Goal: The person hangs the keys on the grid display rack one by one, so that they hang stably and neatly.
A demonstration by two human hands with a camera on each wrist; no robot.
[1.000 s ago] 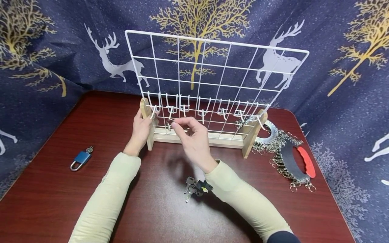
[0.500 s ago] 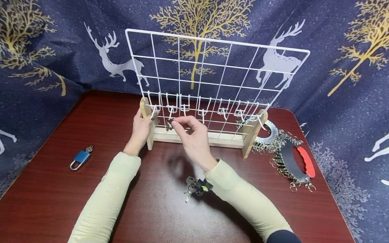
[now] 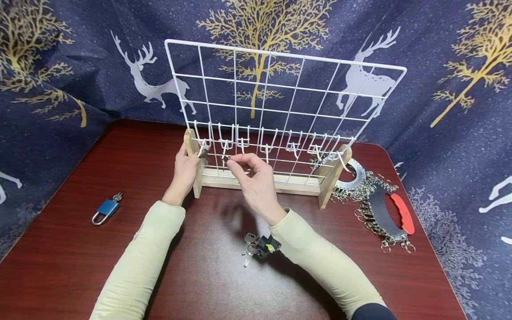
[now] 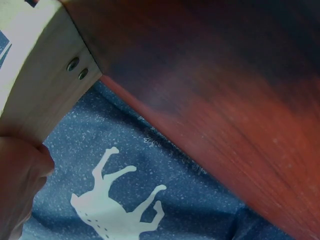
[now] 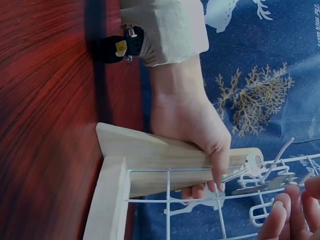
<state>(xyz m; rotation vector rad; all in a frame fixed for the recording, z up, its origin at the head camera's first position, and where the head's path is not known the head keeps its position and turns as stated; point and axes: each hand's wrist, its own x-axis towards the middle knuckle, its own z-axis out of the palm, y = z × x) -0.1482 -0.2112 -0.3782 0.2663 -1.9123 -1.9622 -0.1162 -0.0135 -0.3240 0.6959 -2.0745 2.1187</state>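
Observation:
My left hand grips the left wooden post of a white wire grid rack. In the right wrist view its thumb lies beside a silver key at the leftmost hook. My right hand pinches small keys between thumb and index finger, by the tip of the second hook. The right wrist view shows those keys edge-on near the fingertips; whether their ring is on the hook, I cannot tell.
Several loose keys lie on the table under my right forearm. A blue padlock with a key lies at left. At right are a red-handled holder with many rings and a silver ring-shaped plate.
The keys at my right fingertips have swung and turned, now showing narrower. My right hand has barely shifted, and the left hand stays on the post.

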